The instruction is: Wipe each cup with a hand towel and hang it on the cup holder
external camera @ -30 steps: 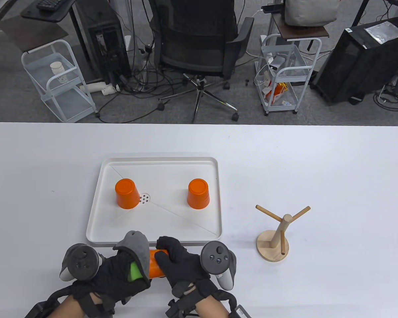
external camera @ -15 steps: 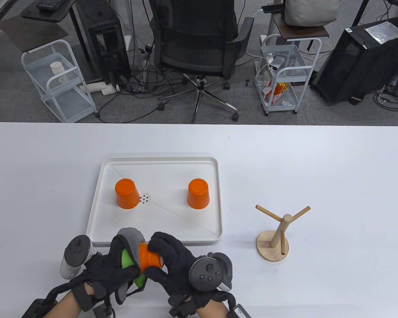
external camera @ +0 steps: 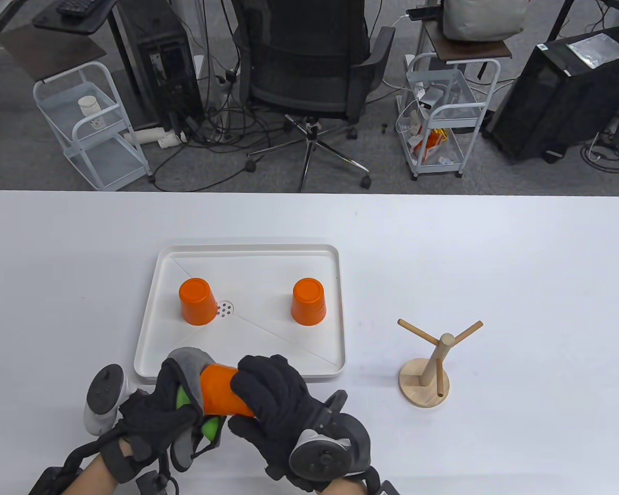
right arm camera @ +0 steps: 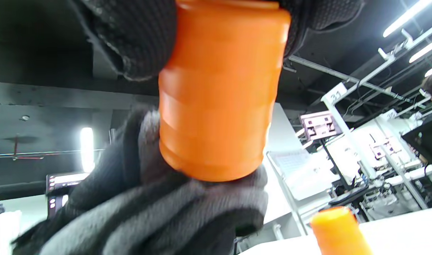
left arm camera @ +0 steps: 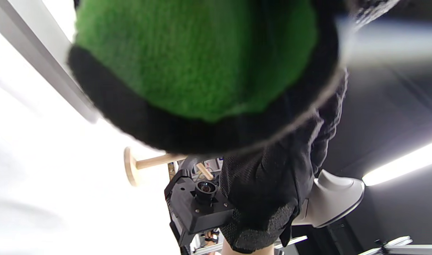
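With the right hand (external camera: pixel 273 397) gripping the orange cup (external camera: pixel 222 396) and the left hand (external camera: pixel 160 417) bunching the towel (external camera: pixel 188 363) against it, hard rubbing could twist the cup loose — it might drop onto the table (external camera: pixel 495 258).

One overhead view, two tilted wrist close-ups
The table camera looked down; the left wrist view shared its wooden three-pegged cup holder (external camera: pixel 426 364) (left arm camera: pixel 145 165), the right its orange plastic cup (external camera: pixel 221 390) (right arm camera: pixel 219 92)

Floor (external camera: pixel 41 170): grey carpet, cables at 12 o'clock.
Office chair (external camera: pixel 309 67): black, 12 o'clock.
White carts (external camera: pixel 90 124): 10 and 1 o'clock.
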{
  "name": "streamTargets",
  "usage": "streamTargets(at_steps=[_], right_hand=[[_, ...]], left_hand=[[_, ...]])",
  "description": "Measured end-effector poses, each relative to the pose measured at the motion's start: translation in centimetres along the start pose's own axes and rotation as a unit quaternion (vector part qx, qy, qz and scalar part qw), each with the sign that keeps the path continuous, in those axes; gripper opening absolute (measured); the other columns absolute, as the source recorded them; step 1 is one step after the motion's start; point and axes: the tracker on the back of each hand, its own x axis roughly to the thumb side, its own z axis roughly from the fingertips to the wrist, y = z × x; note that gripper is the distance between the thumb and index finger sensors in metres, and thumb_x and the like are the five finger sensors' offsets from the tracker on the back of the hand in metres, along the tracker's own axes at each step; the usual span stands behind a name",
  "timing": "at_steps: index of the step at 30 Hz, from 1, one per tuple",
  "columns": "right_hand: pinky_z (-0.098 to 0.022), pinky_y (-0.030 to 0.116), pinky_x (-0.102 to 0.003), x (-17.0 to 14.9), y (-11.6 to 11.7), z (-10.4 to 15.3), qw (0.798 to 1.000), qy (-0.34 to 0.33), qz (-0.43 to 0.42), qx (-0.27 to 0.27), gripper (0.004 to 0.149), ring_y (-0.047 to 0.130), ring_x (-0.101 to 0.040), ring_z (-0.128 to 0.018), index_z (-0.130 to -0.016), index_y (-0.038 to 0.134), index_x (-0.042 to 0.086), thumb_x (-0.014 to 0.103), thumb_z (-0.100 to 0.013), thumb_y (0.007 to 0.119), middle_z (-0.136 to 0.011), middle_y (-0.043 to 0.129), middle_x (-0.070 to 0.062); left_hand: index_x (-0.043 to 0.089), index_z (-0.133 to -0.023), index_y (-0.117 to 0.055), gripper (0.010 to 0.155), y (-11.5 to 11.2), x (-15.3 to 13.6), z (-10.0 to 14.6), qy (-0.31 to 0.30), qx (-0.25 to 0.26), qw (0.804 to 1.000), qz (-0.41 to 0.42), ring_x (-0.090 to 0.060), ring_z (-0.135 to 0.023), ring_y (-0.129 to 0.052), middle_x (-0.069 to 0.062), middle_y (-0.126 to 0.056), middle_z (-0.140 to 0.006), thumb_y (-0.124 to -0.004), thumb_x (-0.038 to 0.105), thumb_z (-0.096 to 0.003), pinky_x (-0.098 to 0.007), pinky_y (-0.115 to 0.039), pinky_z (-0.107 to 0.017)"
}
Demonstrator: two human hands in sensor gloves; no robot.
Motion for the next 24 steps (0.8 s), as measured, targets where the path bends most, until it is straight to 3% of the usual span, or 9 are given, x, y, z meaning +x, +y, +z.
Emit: streamTargets(at_steps=[13,18,24], right_hand=[[-0.073,0.052,-0.066,-0.6,-12.3,-0.8,0.99,0.107,0.082,-0.03,0.064,0.066,-0.05,-0.091,-0.105,0.048,0.016,0.04,-0.049,0.068,-0.113,0.053,-0.02],[-0.074,0.049,-0.067,-3.0,-16.7,-0.6,0.978,0.173,0.114,-0.042,0.062,0.063,-0.051,-0.092,-0.105,0.05,0.017,0.038,-0.05,0.066,-0.113,0.054,-0.02],[-0.076,0.044,-0.067,-6.4,-20.4,0.3,0.956,0.262,0.113,-0.064,0.061,0.057,-0.052,-0.094,-0.105,0.051,0.018,0.036,-0.049,0.066,-0.115,0.052,-0.018]], left_hand=[[0.048,-0.101,-0.008,0.081,0.1,0.0,0.0,-0.003,0.001,1.0,0.01,-0.032,-0.077,-0.087,-0.006,-0.014,-0.115,-0.07,0.064,-0.0499,-0.057,-0.073,-0.06],[0.047,-0.101,-0.008,0.081,0.1,0.0,0.0,0.0,0.003,1.0,0.013,-0.032,-0.077,-0.087,-0.006,-0.014,-0.115,-0.069,0.064,-0.05,-0.057,-0.073,-0.06],[0.047,-0.101,-0.008,0.081,0.1,0.1,-0.1,-0.002,0.0,1.0,0.016,-0.032,-0.077,-0.087,-0.006,-0.014,-0.115,-0.069,0.064,-0.0503,-0.058,-0.073,-0.06]])
